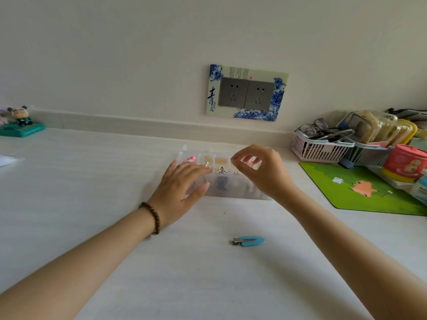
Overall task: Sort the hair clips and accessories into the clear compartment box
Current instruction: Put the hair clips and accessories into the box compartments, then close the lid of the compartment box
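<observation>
The clear compartment box [231, 192] lies on the white table near the back wall, with small clips and trinkets in its cells, among them a pink piece [190, 159] and a dark blue one [221, 183]. My left hand [182, 189] lies flat on the box's left end, thumb against its front wall. My right hand [261, 168] hovers over the right cells, thumb and forefinger pinched together; I cannot tell whether something tiny is between them. A blue hair clip [249, 240] with a metal end lies alone on the table in front of the box.
A pink basket [318, 150] with glasses and a second basket of packets stand at the back right. A green mouse mat [360, 190] and a red tin [404, 162] are beside them. A figurine [20, 122] stands at the far left. A wall socket [247, 93] sits above the box.
</observation>
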The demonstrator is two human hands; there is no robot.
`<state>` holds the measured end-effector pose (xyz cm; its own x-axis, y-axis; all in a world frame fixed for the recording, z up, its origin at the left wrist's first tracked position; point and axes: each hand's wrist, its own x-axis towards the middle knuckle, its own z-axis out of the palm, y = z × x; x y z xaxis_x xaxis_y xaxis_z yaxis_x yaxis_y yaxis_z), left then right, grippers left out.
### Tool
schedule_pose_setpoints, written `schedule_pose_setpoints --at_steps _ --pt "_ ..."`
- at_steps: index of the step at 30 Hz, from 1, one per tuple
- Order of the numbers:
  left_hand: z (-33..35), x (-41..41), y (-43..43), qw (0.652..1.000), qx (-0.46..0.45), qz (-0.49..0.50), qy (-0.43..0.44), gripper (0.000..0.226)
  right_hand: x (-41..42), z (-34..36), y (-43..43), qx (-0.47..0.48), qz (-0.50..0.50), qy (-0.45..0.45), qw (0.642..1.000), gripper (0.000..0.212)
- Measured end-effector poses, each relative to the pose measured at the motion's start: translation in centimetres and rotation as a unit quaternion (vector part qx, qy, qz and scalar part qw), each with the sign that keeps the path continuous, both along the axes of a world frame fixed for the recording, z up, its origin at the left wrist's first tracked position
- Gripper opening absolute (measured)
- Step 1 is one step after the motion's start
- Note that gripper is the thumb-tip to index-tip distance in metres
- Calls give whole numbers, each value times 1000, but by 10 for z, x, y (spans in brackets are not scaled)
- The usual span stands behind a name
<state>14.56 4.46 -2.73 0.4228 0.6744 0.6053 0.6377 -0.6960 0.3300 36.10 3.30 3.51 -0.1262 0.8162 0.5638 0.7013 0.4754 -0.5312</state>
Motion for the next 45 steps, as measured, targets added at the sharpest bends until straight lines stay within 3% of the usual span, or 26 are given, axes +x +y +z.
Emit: schedule_pose_setpoints --at_steps 2,5,9,18,23,26,30,32,35,37,40,43,45 --pt "0 0 1 1000 6 2 3 44 7 3 -24 -73 79 10 994 7" --pt "0 0 1 1000 15 2 0 43 19 -8 -53 -228 170 -108 953 12" --pt "0 1 -1 1000 16 1 -10 44 26 -30 -62 -284 181 -130 933 26" --pt "1 2 -2 1000 14 6 -10 43 16 -35 -67 -243 179 -68 951 16" --pt "4 3 -2 999 -1 0 -34 44 24 -16 -59 -82 105 67 989 15" --pt "6 1 -1 998 0 -6 -60 43 30 4 -43 -3 33 138 990 13" --pt "10 0 -2 998 -1 -7 -66 45 24 22 -7 24 -11 193 981 9" --pt "9 -1 -2 998 0 -7 -60 44 16 22 10 4 -19 166 986 12" --pt "7 -2 -1 998 1 -8 -58 42 10 9 29 -118 -38 -8 992 18" --pt "7 -2 0 998 21 -17 -61 39 15 2 35 -101 -97 -71 988 21" --pt "11 -3 2 992 29 -30 -119 38 27 2 34 -29 -138 28 990 24" --pt "13 -5 14 980 -22 10 -199 45 42 -3 34 -129 -128 192 964 39" --pt "21 -2 22 946 -155 44 -283 57 48 -10 31 -231 -110 284 924 54"
